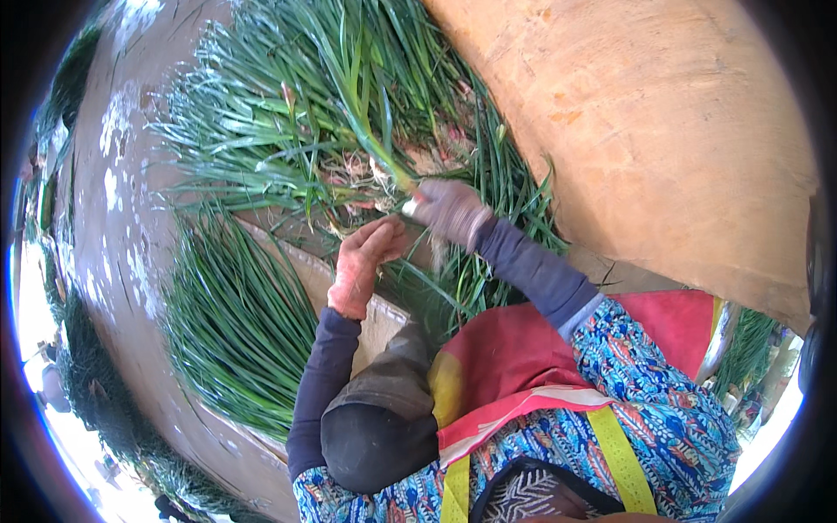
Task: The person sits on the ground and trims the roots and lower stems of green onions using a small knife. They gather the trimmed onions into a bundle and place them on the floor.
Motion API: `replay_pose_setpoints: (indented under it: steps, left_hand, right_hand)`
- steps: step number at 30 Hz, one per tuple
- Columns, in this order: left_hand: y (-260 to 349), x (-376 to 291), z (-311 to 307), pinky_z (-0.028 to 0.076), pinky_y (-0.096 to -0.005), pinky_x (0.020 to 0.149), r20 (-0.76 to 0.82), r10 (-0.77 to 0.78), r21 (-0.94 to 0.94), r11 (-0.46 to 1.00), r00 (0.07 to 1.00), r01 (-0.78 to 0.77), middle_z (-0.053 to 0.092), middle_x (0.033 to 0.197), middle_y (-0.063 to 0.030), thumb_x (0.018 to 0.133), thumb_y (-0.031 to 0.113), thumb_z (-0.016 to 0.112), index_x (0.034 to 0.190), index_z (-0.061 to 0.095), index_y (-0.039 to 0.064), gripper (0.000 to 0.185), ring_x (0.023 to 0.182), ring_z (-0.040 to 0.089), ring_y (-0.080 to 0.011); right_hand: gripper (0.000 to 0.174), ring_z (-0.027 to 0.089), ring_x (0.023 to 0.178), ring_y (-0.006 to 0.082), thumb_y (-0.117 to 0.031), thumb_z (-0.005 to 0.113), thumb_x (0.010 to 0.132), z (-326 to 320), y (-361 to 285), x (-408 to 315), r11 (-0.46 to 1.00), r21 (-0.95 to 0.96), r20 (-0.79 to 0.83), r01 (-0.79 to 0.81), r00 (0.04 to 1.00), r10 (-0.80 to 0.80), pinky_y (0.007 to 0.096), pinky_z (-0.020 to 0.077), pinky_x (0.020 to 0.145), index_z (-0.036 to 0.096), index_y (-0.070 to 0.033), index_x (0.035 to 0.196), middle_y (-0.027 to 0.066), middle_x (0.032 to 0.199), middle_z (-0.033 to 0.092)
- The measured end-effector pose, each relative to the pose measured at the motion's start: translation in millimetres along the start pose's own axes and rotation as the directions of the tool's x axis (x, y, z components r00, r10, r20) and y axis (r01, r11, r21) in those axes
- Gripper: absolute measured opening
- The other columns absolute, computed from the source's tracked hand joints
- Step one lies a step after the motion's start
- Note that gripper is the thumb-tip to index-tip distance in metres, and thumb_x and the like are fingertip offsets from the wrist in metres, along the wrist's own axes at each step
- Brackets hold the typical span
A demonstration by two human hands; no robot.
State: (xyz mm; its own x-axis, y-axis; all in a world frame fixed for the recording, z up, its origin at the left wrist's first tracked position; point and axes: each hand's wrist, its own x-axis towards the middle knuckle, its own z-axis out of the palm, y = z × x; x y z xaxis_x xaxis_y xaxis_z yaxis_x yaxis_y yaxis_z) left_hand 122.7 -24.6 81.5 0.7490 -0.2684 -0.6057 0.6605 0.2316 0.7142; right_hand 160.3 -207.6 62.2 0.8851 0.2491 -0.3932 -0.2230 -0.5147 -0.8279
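Observation:
My right hand (451,210), in a brownish glove, grips a green onion stalk (382,150) near its pale root end. The stalk's leaves point up and to the left, away from me. Just left of it and slightly lower is my left hand (371,252), in a worn reddish glove, its fingers drawn together and nothing visible in them. Beyond both hands lies a large heap of green onions (261,124), with pale, stringy roots (366,173) and pinkish bulbs facing inward. Loose green leaves (471,281) lie under my right wrist.
A neat bundle of green onions (235,314) rests left of my left forearm, beside a board edge (294,261). A large tan sheet or panel (647,131) rises at right. Wet floor (124,216) stretches along the left. A red apron or cloth (523,346) covers my lap.

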Motion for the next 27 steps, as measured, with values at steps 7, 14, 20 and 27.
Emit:
replay_pose_setpoints:
  steps: [7,14,20,27]
  left_hand:
    - [-8,-14,-18,0.045,-0.0258,0.068,0.032,-0.17,0.051,0.984,0.985,0.168,0.062,0.075,-0.0079,0.085,0.025,0.055,0.096,0.059,-0.006,0.032,0.066,0.058,-0.0143]
    - [-31,-17,-21,0.044,-0.0393,0.054,0.483,-0.046,-0.537,0.773,0.874,0.337,0.054,0.063,-0.0166,0.08,0.032,0.04,0.084,0.057,-0.003,0.039,0.05,0.052,-0.0271]
    - [-20,-23,-15,0.047,-0.0347,0.052,0.47,-0.172,-0.479,0.774,0.866,0.414,0.056,0.058,-0.017,0.087,0.029,0.041,0.09,0.057,-0.007,0.039,0.048,0.054,-0.026]
    - [-13,-21,2,0.046,-0.0223,0.047,0.131,-0.187,0.286,0.947,0.974,0.143,0.062,0.061,-0.0092,0.087,0.028,0.054,0.086,0.062,-0.004,0.034,0.05,0.059,-0.014]
  right_hand:
    - [0.038,0.059,0.069,0.0257,-0.041,0.052,0.083,23,-9,-38,0.924,-0.202,0.362,0.323,0.902,-0.237,0.0365,0.0462,0.063,0.058,-0.004,0.089,0.0121,0.075,0.06]
    - [0.028,0.052,0.074,0.0082,-0.028,0.052,0.088,51,10,-2,0.667,0.702,0.457,-0.248,0.876,-0.155,0.0238,0.0435,0.068,0.06,-0.005,0.101,0.0035,0.087,0.059]
    - [0.022,0.053,0.069,0.0083,-0.024,0.057,0.083,55,-9,-5,0.778,0.571,0.378,-0.26,0.925,0.032,0.0252,0.044,0.061,0.064,-0.005,0.091,0.0024,0.079,0.059]
    - [0.023,0.052,0.064,0.0076,-0.024,0.062,0.08,37,-3,-5,0.976,0.216,0.227,0.008,0.972,-0.058,0.0232,0.0425,0.057,0.064,-0.002,0.085,0.0022,0.072,0.059]
